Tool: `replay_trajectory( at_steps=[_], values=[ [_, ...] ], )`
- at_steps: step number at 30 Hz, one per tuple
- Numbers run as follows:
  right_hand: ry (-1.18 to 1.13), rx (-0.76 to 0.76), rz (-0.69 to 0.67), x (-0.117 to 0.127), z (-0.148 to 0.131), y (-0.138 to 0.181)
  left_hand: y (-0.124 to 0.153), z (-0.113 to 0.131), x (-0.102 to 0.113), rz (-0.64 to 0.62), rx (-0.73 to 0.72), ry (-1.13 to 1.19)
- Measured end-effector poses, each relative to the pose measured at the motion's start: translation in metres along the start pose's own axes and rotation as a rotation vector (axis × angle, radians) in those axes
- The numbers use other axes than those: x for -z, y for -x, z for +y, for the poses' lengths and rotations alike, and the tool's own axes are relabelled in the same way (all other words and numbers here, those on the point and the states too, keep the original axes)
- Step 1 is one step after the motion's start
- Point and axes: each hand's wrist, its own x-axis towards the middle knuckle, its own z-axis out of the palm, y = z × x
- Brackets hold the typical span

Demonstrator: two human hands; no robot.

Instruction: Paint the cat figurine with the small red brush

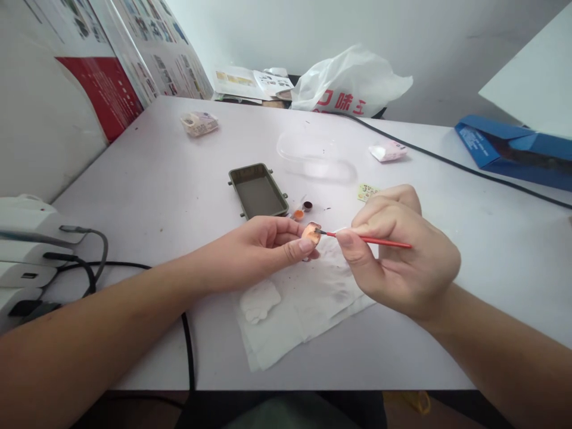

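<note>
My left hand [263, 244] pinches a small orange-painted piece [311, 232] between thumb and fingers, just above a white paper towel [304, 310]. A thin red paintbrush [375, 240] is gripped in my right hand [397, 256], its tip touching the piece. A white unpainted shaped piece [259, 301] lies on the towel below my left hand. Small paint pots [302, 210], orange and dark, sit just behind the hands.
A grey-green rectangular tray [258, 190] stands behind my left hand. A clear plastic lid [313, 158], two small packets [199, 123] [388, 151], a white plastic bag [353, 83], a blue box [513, 149], a black cable [469, 170] and white devices with plugged cables [31, 250] surround the white table [156, 173].
</note>
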Motion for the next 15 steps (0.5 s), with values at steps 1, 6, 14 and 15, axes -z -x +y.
replay_trajectory(
  at_steps=[1, 6, 14, 15],
  values=[
    [-0.002, -0.008, 0.001, 0.0004, -0.0002, 0.0000, 0.0001, -0.0002, 0.0001, 0.002, 0.003, 0.000],
    [0.003, -0.077, 0.038, 0.0019, -0.0040, -0.0011, 0.0001, -0.0025, -0.0009, -0.002, 0.001, -0.003],
    [-0.048, -0.039, 0.002, -0.0025, -0.0043, -0.0005, -0.0008, -0.0019, -0.0038, 0.030, 0.018, -0.051],
    [-0.039, -0.042, -0.005, -0.0025, -0.0036, -0.0001, -0.0010, -0.0021, -0.0040, 0.043, 0.020, -0.057]
  ],
)
